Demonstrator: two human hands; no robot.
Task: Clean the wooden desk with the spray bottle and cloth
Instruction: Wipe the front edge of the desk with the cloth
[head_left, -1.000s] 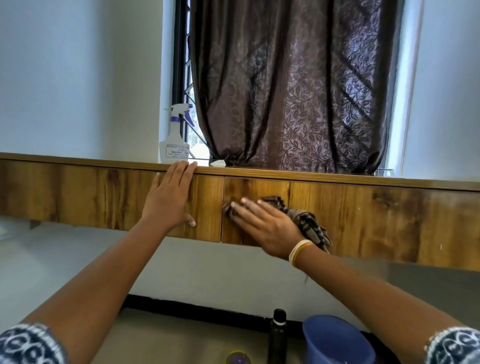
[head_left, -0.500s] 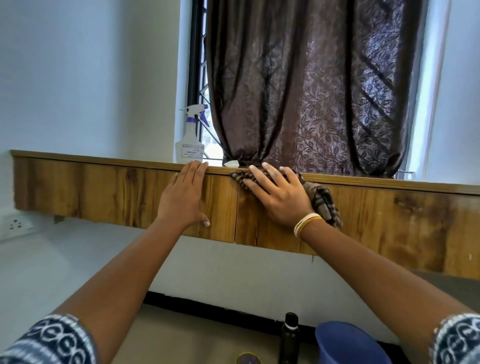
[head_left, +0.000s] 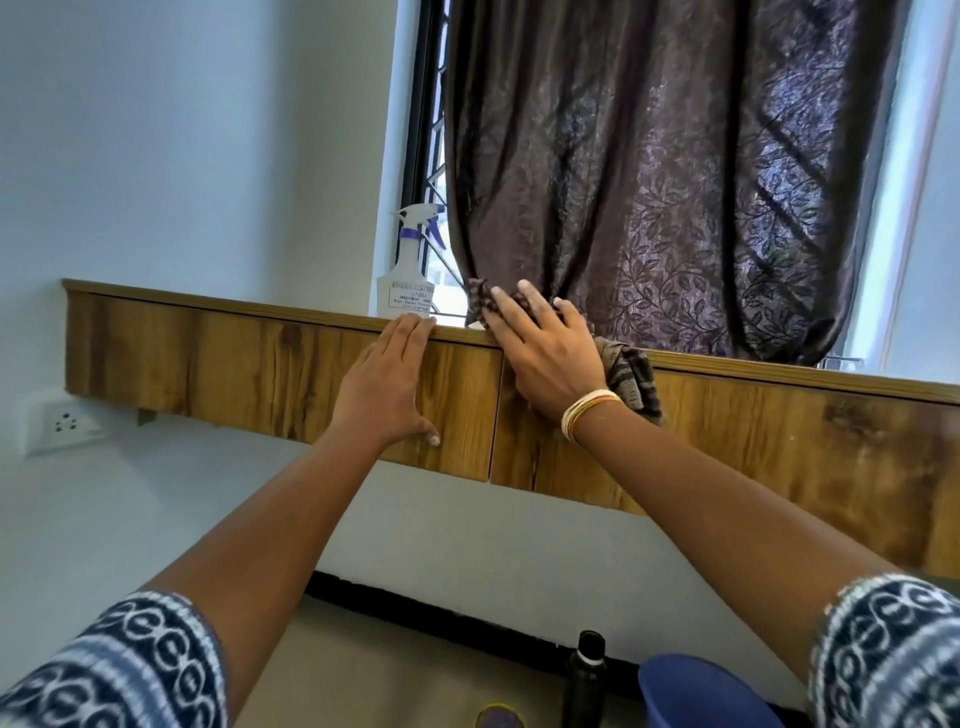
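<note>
1. The wooden desk (head_left: 270, 358) fills the scene, its grained front panels running under both hands, the top edge at the fingertips. Wiping looks well underway, though how much is done I cannot tell.
2. Beyond the right hand hangs the brown curtain (head_left: 675, 182), its gathered hem sitting on the ledge just past the cloth; a wide sweep could snag it.
3. The right hand (head_left: 545, 353) lies with fingers spread and nearly straight, pressing the cloth (head_left: 631, 374) flat over the desk's top edge. No pinch here: the palm pushes, so the fabric rubs the wood, and its loose tail hangs down beside the wrist.
4. The left hand (head_left: 384, 384) is open and flat on the panel, fingers together, holding nothing. I judge it a brace, steadying the body while the other arm scrubs.
5. The spray bottle (head_left: 408, 280) stands upright on the ledge just beyond the left fingertips, untouched, parked within reach for the next squirt.
6. Below the right forearm, on the floor, sit a blue bucket (head_left: 701, 696) and a dark bottle (head_left: 587, 675).
7. Against 1 second ago: the cloth hand has climbed from mid-panel to the top edge, now reaching onto the ledge, while the left hand has kept its spot.
</note>
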